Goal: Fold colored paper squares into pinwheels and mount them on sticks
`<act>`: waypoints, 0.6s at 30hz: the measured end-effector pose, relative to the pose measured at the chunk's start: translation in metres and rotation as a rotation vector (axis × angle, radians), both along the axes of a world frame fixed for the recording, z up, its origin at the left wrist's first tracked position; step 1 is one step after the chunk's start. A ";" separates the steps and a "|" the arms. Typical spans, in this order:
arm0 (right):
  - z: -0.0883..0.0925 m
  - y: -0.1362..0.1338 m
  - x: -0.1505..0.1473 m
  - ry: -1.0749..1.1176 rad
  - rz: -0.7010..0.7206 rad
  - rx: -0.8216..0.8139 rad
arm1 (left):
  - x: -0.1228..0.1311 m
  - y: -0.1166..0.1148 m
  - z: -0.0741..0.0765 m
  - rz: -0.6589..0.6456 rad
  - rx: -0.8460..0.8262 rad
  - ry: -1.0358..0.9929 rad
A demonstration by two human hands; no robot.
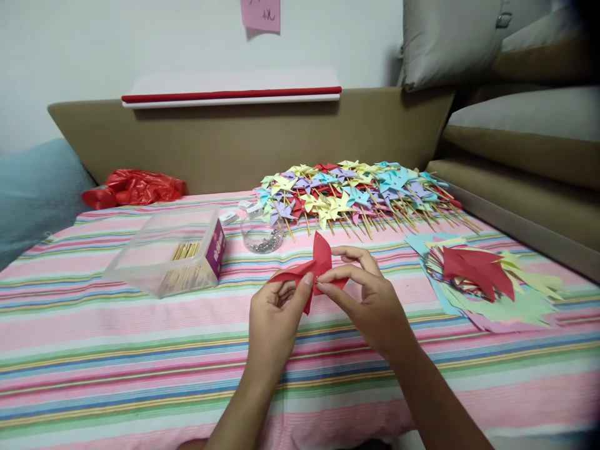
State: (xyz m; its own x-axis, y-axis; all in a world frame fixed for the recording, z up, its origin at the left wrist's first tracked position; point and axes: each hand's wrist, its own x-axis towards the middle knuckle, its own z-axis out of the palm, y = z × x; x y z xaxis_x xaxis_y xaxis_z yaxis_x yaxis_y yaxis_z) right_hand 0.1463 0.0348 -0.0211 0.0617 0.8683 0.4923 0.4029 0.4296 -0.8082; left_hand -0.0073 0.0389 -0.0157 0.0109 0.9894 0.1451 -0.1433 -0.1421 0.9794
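Above the striped cloth, my left hand (279, 312) grips a red paper pinwheel (321, 253) between thumb and fingers, its folded blades sticking out on several sides. My right hand (368, 294) has thumb and index finger pinched together at the pinwheel's centre, on a tiny metal piece that looks like a pin (317, 280); most of it is hidden by the fingertips. The other right fingers curl behind a blade. Beyond the hands, a clear round tub (262, 234) contains small metal pins.
Many finished pinwheels (356, 194) on sticks lie heaped at the back. Cut paper pieces (478, 272) are stacked on the right. A clear plastic box (159, 250) with wooden sticks lies left. Small white boxes (229, 217) and a red plastic bag (135, 187) are farther back.
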 end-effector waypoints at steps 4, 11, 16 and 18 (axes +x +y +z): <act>0.000 0.000 0.000 0.000 -0.003 -0.004 | 0.000 -0.001 0.000 0.008 -0.005 0.005; 0.002 -0.001 0.002 -0.001 0.007 0.014 | -0.001 -0.001 0.000 -0.014 0.035 0.011; 0.003 -0.002 0.004 0.031 0.040 -0.018 | -0.002 -0.002 0.001 -0.009 0.109 0.091; 0.003 -0.002 0.004 0.073 0.052 -0.040 | -0.001 -0.003 0.001 -0.008 0.119 0.106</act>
State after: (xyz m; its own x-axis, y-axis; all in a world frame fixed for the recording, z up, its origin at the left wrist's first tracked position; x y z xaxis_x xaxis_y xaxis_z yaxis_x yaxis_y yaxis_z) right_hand 0.1503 0.0327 -0.0177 0.0503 0.8902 0.4527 0.3207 0.4149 -0.8515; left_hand -0.0086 0.0364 -0.0149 0.0406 0.9650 0.2591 -0.0417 -0.2575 0.9654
